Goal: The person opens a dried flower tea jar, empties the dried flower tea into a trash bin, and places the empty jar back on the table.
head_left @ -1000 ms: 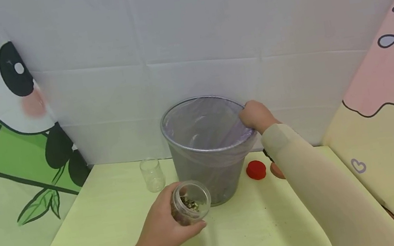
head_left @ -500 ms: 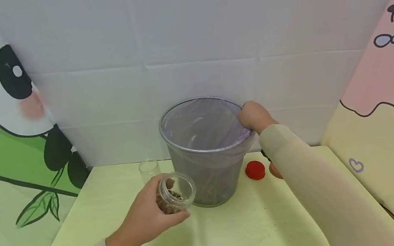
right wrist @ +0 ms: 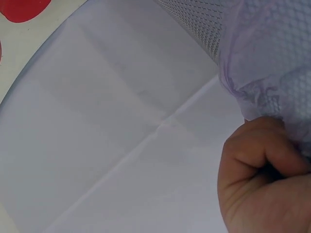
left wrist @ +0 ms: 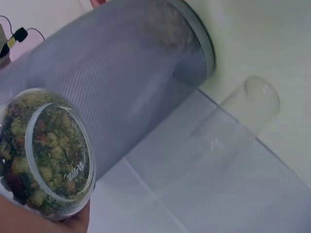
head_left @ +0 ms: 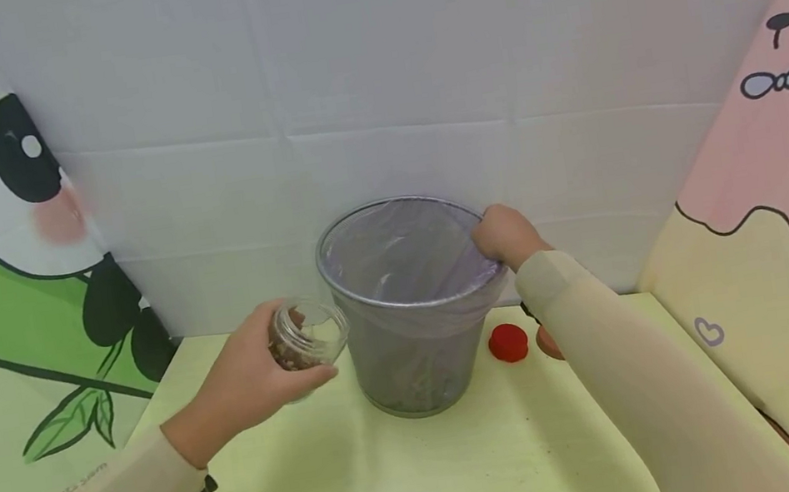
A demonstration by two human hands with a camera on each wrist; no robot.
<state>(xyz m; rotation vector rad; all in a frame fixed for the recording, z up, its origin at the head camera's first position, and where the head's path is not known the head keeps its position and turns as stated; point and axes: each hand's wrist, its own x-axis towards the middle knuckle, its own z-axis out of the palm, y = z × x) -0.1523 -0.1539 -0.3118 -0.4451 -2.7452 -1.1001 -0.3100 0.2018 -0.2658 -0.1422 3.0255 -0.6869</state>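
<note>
A clear jar is gripped in my left hand, left of the wastebasket, its open mouth tilted toward the basket. Dried flowers and herbs show through the jar's base in the left wrist view. My right hand grips the right rim of the grey mesh wastebasket, fingers curled over a thin purple bag that lines it. The left wrist view shows a clear drinking glass standing beside the basket; in the head view the jar and left hand mostly hide it.
A red lid lies on the pale yellow table, right of the basket. Beside it sits a round reddish thing, partly covered by the right sleeve. A white wall sheet stands close behind, with printed cartoon panels at both sides.
My left hand has carried the jar left and upward, from in front of the wastebasket to its left side, now overlapping the glass. My right hand keeps its grip on the rim.
</note>
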